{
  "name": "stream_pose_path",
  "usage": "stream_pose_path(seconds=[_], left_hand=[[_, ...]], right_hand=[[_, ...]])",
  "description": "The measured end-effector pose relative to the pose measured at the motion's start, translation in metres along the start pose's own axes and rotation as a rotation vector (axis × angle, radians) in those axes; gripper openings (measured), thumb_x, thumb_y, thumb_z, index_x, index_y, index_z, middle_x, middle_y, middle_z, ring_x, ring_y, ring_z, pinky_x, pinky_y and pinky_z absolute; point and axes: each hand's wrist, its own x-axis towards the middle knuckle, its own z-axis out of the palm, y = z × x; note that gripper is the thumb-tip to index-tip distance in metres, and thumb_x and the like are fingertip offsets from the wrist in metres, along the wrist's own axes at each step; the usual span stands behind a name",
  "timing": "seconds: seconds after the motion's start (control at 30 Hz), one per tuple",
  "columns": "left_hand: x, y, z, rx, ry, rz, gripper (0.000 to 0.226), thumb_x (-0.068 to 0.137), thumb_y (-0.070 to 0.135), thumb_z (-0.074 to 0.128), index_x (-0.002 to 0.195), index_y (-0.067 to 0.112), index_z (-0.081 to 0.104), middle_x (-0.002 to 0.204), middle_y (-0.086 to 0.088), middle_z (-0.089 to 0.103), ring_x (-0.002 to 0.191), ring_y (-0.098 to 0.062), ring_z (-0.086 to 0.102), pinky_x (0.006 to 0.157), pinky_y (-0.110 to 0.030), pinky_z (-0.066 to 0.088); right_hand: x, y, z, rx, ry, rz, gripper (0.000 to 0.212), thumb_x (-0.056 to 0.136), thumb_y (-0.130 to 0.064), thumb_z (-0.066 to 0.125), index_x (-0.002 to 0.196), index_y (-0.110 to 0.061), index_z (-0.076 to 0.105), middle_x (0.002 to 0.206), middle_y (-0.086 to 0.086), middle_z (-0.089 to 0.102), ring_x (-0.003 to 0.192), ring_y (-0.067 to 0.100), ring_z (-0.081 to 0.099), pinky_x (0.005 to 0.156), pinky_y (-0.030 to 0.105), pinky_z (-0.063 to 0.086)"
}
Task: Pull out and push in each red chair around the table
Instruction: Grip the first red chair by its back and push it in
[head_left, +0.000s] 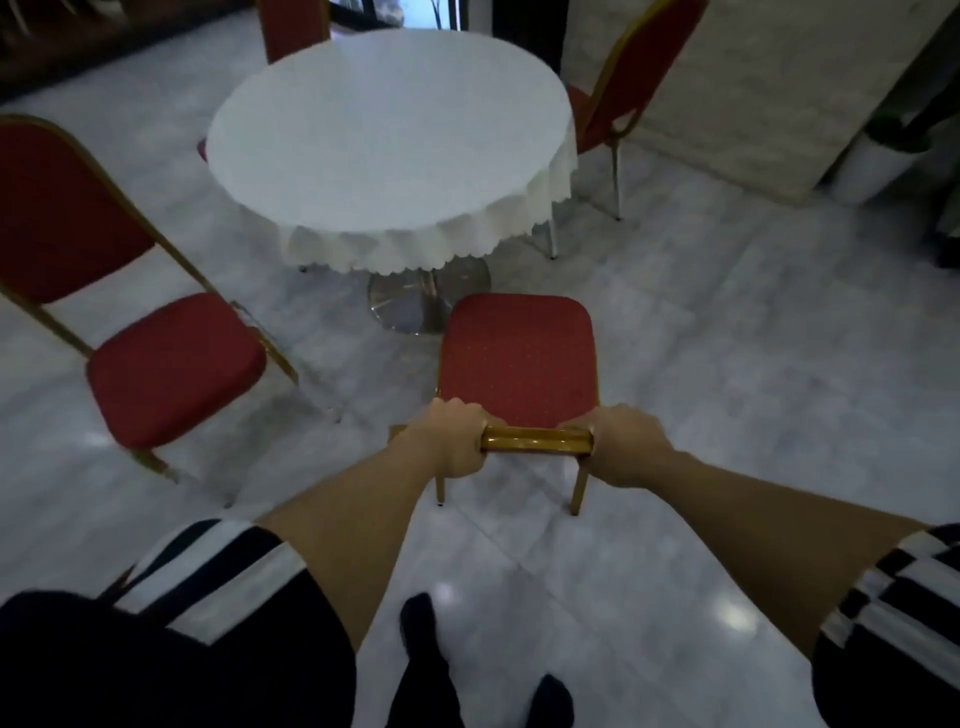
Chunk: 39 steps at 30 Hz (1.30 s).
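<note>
Head view: looks down over both forearms at a chair drawn clear of the table.
Held chair: red padded seat on a gold metal frame (517, 358), straight ahead, seat front pointing at the table base, well apart from the cloth hem.
Key relation: gold top rail (535, 439) lies crosswise between the hands; push line runs forward and slightly left to the table.
Left hand (449, 441): closed around the rail's left end, knuckles up.
Right hand (623, 447): closed around the rail's right end, equally near.
Arms: nearly straight, reaching forward and down.
Table: round, white scalloped cloth (389, 140), chrome pedestal.
Other red chairs: left one (171, 364) pulled out; far one (291, 26) and right one (618, 88) close to the table.
</note>
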Motion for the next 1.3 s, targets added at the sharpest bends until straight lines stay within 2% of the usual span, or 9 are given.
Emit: stream_pose_path(seconds=[0.13, 0.27, 0.43, 0.63, 0.87, 0.97, 1.07, 1.17, 1.3], left_hand=[[-0.015, 0.017, 0.016, -0.071, 0.025, -0.064, 0.029, 0.095, 0.02, 0.056, 0.115, 0.035, 0.071, 0.1, -0.004, 0.07, 0.098, -0.032, 0.068, 0.074, -0.034, 0.041], [-0.026, 0.025, 0.027, -0.115, 0.064, -0.088, 0.033, 0.093, 0.018, 0.056, 0.117, 0.034, 0.073, 0.101, -0.003, 0.073, 0.094, -0.031, 0.07, 0.075, -0.035, 0.045], [-0.032, 0.027, 0.033, -0.165, 0.072, -0.112, 0.031, 0.092, 0.015, 0.056, 0.111, 0.033, 0.073, 0.097, -0.001, 0.074, 0.091, -0.03, 0.07, 0.082, -0.042, 0.057], [-0.029, 0.024, 0.03, -0.198, 0.054, -0.108, 0.028, 0.091, 0.016, 0.056, 0.092, 0.044, 0.057, 0.087, 0.003, 0.068, 0.087, -0.03, 0.07, 0.081, -0.043, 0.059], [-0.013, 0.015, 0.023, -0.243, 0.091, -0.129, 0.026, 0.091, 0.016, 0.055, 0.091, 0.042, 0.057, 0.088, 0.003, 0.068, 0.086, -0.028, 0.07, 0.078, -0.041, 0.057], [0.001, 0.003, 0.015, -0.251, 0.092, -0.142, 0.025, 0.092, 0.016, 0.056, 0.1, 0.038, 0.066, 0.086, 0.004, 0.065, 0.086, -0.029, 0.07, 0.08, -0.045, 0.06], [0.018, -0.014, 0.007, -0.257, 0.109, -0.149, 0.029, 0.093, 0.016, 0.056, 0.113, 0.032, 0.07, 0.085, 0.005, 0.063, 0.086, -0.028, 0.07, 0.079, -0.043, 0.06], [0.039, -0.037, -0.007, -0.264, 0.097, -0.155, 0.024, 0.093, 0.017, 0.055, 0.102, 0.037, 0.065, 0.089, 0.002, 0.068, 0.086, -0.029, 0.07, 0.079, -0.044, 0.06], [0.067, -0.069, -0.026, -0.28, 0.078, -0.176, 0.031, 0.094, 0.016, 0.055, 0.112, 0.037, 0.069, 0.09, 0.001, 0.069, 0.086, -0.029, 0.071, 0.075, -0.042, 0.059]], right_hand=[[-0.006, 0.007, 0.0, -0.02, -0.009, -0.052, 0.032, 0.091, -0.023, 0.065, 0.108, -0.048, 0.076, 0.096, -0.01, 0.076, 0.088, 0.02, 0.071, 0.068, 0.035, 0.058], [-0.006, 0.011, 0.002, -0.054, -0.005, -0.115, 0.032, 0.094, -0.024, 0.064, 0.108, -0.051, 0.076, 0.092, -0.012, 0.075, 0.08, 0.016, 0.067, 0.065, 0.032, 0.056], [-0.004, 0.012, 0.006, -0.082, 0.008, -0.138, 0.032, 0.095, -0.024, 0.063, 0.105, -0.052, 0.075, 0.087, -0.013, 0.073, 0.075, 0.014, 0.065, 0.065, 0.033, 0.059], [0.004, 0.016, 0.004, -0.091, -0.011, -0.187, 0.027, 0.096, -0.026, 0.065, 0.106, -0.049, 0.075, 0.087, -0.012, 0.072, 0.079, 0.016, 0.068, 0.069, 0.036, 0.061], [0.03, 0.022, -0.011, -0.111, -0.043, -0.199, 0.025, 0.094, -0.023, 0.066, 0.102, -0.045, 0.075, 0.081, -0.013, 0.071, 0.075, 0.015, 0.068, 0.063, 0.032, 0.057], [0.051, 0.022, -0.022, -0.135, -0.042, -0.197, 0.026, 0.093, -0.022, 0.066, 0.102, -0.045, 0.075, 0.084, -0.012, 0.073, 0.076, 0.014, 0.068, 0.058, 0.028, 0.05], [0.076, 0.018, -0.033, -0.14, -0.04, -0.202, 0.028, 0.093, -0.022, 0.066, 0.106, -0.045, 0.076, 0.086, -0.012, 0.074, 0.076, 0.013, 0.069, 0.061, 0.031, 0.055], [0.107, 0.013, -0.047, -0.13, -0.05, -0.194, 0.029, 0.093, -0.023, 0.065, 0.107, -0.047, 0.075, 0.089, -0.013, 0.075, 0.081, 0.015, 0.069, 0.063, 0.031, 0.054], [0.149, 0.006, -0.065, -0.13, -0.035, -0.211, 0.031, 0.094, -0.025, 0.065, 0.109, -0.049, 0.075, 0.091, -0.012, 0.075, 0.08, 0.013, 0.068, 0.055, 0.025, 0.044]])
